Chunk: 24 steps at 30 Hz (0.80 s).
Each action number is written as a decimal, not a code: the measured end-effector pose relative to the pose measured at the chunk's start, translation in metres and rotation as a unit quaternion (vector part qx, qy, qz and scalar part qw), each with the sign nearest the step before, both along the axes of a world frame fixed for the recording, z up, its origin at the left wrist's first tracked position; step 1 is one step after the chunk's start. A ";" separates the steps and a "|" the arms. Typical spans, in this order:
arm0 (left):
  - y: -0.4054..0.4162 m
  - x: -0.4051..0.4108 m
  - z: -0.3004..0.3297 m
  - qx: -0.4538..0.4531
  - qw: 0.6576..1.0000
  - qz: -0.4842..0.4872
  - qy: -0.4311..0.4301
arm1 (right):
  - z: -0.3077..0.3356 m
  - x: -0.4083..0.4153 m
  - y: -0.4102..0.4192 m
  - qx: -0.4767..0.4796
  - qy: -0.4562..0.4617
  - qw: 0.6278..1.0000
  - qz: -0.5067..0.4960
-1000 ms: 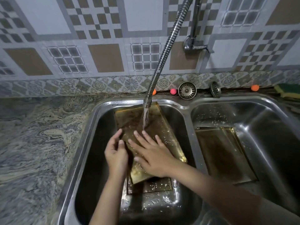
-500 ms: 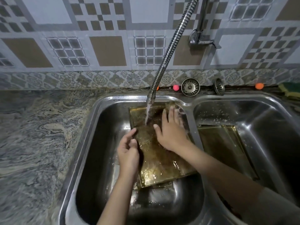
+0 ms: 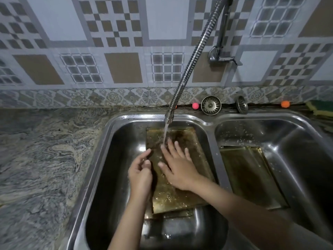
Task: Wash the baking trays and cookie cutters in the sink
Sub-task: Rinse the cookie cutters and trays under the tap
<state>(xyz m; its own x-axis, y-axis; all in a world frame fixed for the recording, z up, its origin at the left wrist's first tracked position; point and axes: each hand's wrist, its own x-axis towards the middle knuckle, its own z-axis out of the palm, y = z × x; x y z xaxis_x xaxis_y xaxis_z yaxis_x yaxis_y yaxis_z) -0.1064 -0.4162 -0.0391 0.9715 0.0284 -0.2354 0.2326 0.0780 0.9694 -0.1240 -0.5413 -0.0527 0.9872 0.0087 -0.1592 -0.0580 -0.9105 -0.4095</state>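
The baking tray point(image 3: 180, 193) I am washing sits in the left basin of the double sink point(image 3: 100, 154), tilted, its far end up against the basin's back wall and its near end low, with the edge of another tray point(image 3: 169, 215) showing just beneath that near end. Its gold surface looks brown and wet. My right hand point(image 3: 178, 168) lies flat on the tray's middle, fingers spread apart and pointing away from me, closed on nothing. My left hand point(image 3: 139, 175) grips the tray's left edge, thumb on top and fingers curled round the rim. Water runs from the flexible metal faucet hose point(image 3: 191, 58) and lands at the tips of my right fingers. In the right basin a second gold tray point(image 3: 250, 175) lies flat on the bottom, well apart from both hands. On the ledge behind the sink I see two metal drain strainers point(image 3: 211, 105), a small pink ball point(image 3: 195, 105), an orange ball point(image 3: 285, 104) and, at the far right, a green and yellow sponge point(image 3: 322, 108). A marbled stone counter point(image 3: 41, 159) runs along the left, under the patterned tile wall point(image 3: 117, 42).
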 end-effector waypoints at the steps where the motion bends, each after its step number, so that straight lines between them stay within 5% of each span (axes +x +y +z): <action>1: 0.008 0.006 -0.001 -0.006 1.000 0.018 0.007 | 0.001 -0.013 -0.002 0.007 0.013 0.998 0.054; 4: 0.034 0.017 -0.002 0.008 0.998 0.062 0.002 | 0.004 -0.041 -0.028 -0.076 0.020 0.992 0.100; 7: 0.042 0.023 -0.006 0.004 0.998 0.065 0.000 | 0.004 -0.048 -0.053 -0.083 0.023 0.996 -0.005; 9: 0.039 0.023 -0.006 -0.009 0.999 0.052 0.011 | 0.003 -0.050 -0.057 0.078 0.023 0.994 -0.076; 12: 0.031 0.020 -0.001 -0.019 0.999 0.030 0.031 | 0.010 -0.056 -0.048 0.366 -0.031 0.917 -0.155; 18: 0.015 0.015 0.004 0.097 0.989 -0.104 0.028 | 0.031 -0.063 -0.046 0.559 -0.135 0.766 -0.288; 21: 0.005 0.009 0.014 0.109 0.977 -0.181 -0.039 | 0.035 -0.066 -0.041 0.534 -0.165 0.786 -0.264; 24: -0.003 0.004 0.019 0.021 0.964 -0.249 -0.093 | 0.026 -0.070 -0.030 0.426 -0.185 0.859 -0.213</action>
